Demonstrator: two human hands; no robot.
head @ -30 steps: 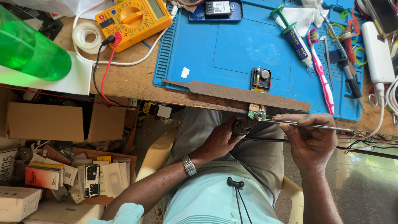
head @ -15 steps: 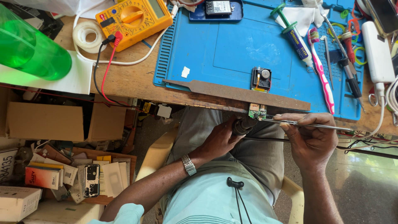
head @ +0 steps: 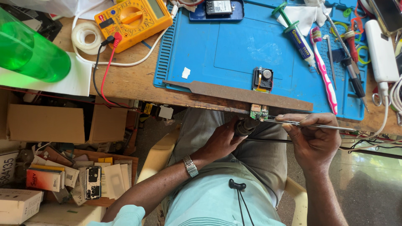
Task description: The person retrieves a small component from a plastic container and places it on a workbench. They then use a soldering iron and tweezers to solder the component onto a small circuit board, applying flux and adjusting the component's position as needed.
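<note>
A small green circuit board [head: 259, 112] sits at the near edge of the wooden bench, against a long brown metal strip [head: 234, 93]. My left hand [head: 220, 140] grips a dark cylindrical tool handle [head: 244, 126] whose tip points up at the board. My right hand [head: 312, 140] pinches slim metal tweezers [head: 312, 124], their points reaching the board from the right. A small black module [head: 263, 79] with a round part lies on the blue work mat [head: 217, 46] just above.
A yellow multimeter [head: 133, 19] with red and black leads, a tape roll [head: 87, 37] and a green bottle [head: 29, 52] stand at left. A pink toothbrush [head: 324, 71], syringe [head: 295, 33], screwdrivers and a white power bank [head: 379, 48] lie at right. Cardboard boxes [head: 46, 123] and phone parts fill the floor at left.
</note>
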